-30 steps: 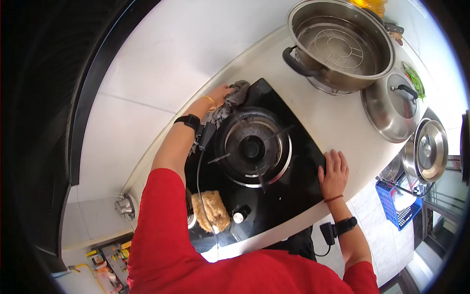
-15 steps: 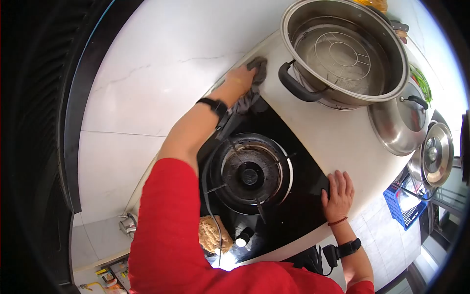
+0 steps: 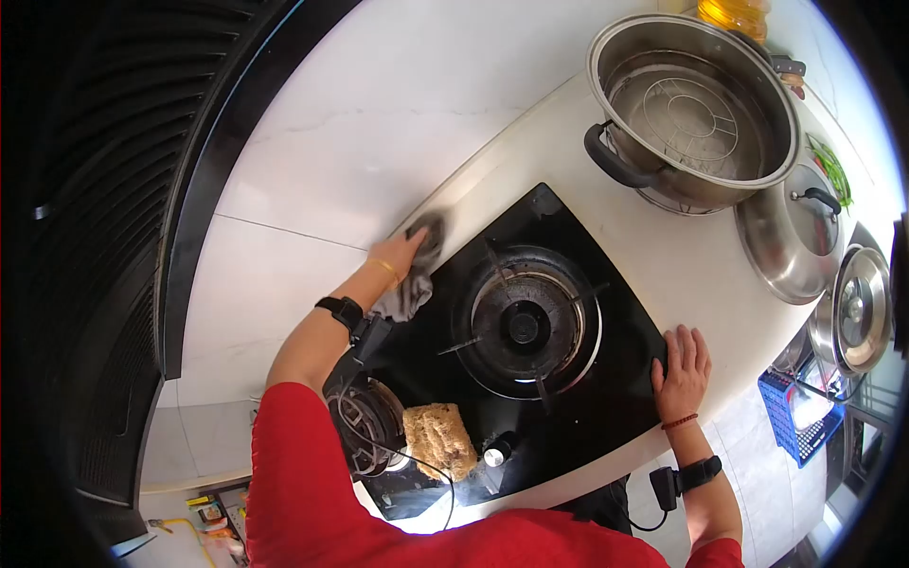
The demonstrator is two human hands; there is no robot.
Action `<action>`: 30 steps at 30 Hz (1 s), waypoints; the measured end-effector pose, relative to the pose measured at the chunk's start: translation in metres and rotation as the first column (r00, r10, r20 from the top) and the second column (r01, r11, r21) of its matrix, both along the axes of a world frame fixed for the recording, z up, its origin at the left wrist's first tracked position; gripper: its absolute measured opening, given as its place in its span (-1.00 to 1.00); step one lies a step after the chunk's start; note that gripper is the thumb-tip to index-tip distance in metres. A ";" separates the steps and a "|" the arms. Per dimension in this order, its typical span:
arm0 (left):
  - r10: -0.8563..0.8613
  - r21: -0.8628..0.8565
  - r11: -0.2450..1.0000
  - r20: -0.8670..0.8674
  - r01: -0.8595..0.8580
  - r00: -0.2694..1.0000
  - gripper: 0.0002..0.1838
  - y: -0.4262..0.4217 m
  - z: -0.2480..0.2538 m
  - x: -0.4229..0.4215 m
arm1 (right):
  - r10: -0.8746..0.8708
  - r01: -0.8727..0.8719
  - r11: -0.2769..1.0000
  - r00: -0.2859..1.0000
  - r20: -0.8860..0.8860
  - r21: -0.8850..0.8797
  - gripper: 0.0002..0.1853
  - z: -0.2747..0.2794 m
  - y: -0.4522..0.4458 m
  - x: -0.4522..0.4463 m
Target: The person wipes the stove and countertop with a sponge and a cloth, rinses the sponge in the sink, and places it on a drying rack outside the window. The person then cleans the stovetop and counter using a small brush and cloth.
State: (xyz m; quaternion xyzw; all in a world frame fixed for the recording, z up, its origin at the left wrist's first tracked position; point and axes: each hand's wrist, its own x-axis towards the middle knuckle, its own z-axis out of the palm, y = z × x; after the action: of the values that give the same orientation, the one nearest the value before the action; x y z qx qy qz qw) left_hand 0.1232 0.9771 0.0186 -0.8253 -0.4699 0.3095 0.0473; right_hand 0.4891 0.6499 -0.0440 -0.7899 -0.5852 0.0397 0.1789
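My left hand point(image 3: 401, 254) is closed on a grey cloth point(image 3: 409, 291) at the wall-side edge of the black glass stove point(image 3: 606, 417). The cloth lies partly on the pale counter and partly on the stove, a little blurred. My right hand point(image 3: 682, 374) rests flat with its fingers apart at the stove's right corner, holding nothing. Between the hands is a round burner point(image 3: 524, 324) with a pan support. A tan fluffy cloth point(image 3: 439, 441) sits near the front edge, beside a stove knob point(image 3: 496, 452).
A large steel pot point(image 3: 696, 109) with a rack in it stands on the counter point(image 3: 634, 227) at the upper right. Beside it are a steel lid point(image 3: 791, 232), green vegetables point(image 3: 831, 170) and an oil bottle point(image 3: 735, 15). A blue basket point(image 3: 803, 417) is at the right.
My left hand has moved the grey cloth back from the stove's far corner along its wall-side edge. My right hand stays at the stove's right corner. The view has shifted.
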 end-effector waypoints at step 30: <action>0.153 0.767 0.635 -0.001 -0.097 0.988 -0.30 -0.034 0.145 -0.023 | 0.012 -0.012 1.000 1.000 -0.009 0.018 -0.53 -0.001 -0.005 -0.001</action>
State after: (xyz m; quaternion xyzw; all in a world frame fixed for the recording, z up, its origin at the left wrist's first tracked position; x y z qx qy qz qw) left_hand 0.0999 0.9432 0.1640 -0.6830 -0.6107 0.1119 0.3848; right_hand 0.4880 0.6452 -0.0451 -0.7847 -0.5893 0.0390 0.1882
